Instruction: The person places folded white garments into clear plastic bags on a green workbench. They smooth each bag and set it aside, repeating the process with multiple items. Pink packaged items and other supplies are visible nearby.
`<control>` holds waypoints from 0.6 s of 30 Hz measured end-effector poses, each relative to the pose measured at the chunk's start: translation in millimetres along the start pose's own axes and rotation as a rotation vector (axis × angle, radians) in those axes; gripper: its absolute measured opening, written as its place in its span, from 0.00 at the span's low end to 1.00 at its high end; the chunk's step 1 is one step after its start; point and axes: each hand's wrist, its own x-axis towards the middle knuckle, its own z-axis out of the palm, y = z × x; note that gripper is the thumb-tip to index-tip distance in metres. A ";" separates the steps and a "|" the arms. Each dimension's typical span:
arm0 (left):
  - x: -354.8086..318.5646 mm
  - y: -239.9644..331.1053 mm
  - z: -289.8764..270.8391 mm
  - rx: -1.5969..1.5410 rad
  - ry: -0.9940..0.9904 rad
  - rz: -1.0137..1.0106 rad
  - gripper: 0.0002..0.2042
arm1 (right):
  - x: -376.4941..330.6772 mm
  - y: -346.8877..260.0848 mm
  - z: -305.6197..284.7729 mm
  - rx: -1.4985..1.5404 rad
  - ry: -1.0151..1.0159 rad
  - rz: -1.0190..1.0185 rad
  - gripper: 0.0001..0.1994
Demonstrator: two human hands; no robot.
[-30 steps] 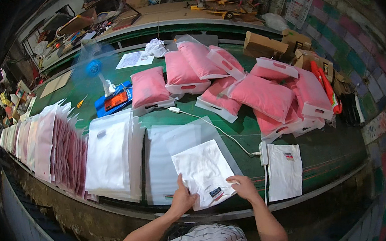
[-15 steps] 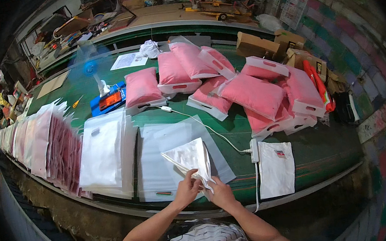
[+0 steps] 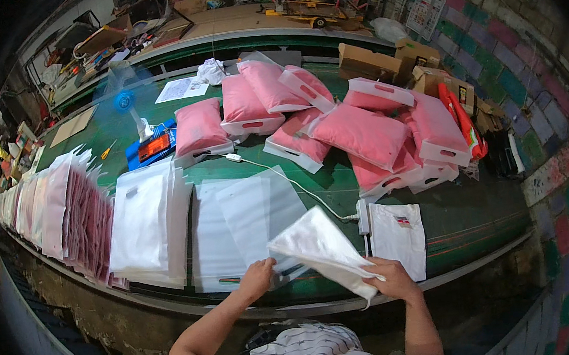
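My right hand grips a flat white cloth piece by its near right corner. The cloth slants up to the left, its surface smooth and slightly shiny. My left hand has its fingers curled at the near edge of a frosted plastic bag; it appears to pinch that edge, though the fingertips are partly hidden. This bag overlaps another frosted bag lying flat on the green table. Beyond my right hand lies a second white cloth piece with a small red and dark patch.
Filled pink bags are heaped at the back right, before cardboard boxes. A stack of white bags and a row of pinkish bags stand left. A white power strip and cord cross the table; a small fan stands behind.
My right hand has moved right with the white cloth, which now spreads wider. My left hand has let go of the cloth and shifted slightly left to the frosted bag's edge.
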 end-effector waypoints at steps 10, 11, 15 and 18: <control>16.0 42.7 -50.0 0.296 -0.268 0.259 0.19 | -15.8 18.9 -9.4 0.318 -0.428 0.046 0.19; 14.1 44.3 -51.9 0.267 -0.254 0.251 0.20 | -13.8 24.6 -5.5 0.302 -0.429 0.058 0.19; 10.0 44.4 -60.0 0.198 -0.277 0.283 0.27 | -6.3 48.7 8.6 0.289 -0.420 0.048 0.19; 7.3 39.9 -67.4 0.150 -0.329 0.371 0.29 | -1.1 57.9 13.2 0.227 -0.310 0.090 0.19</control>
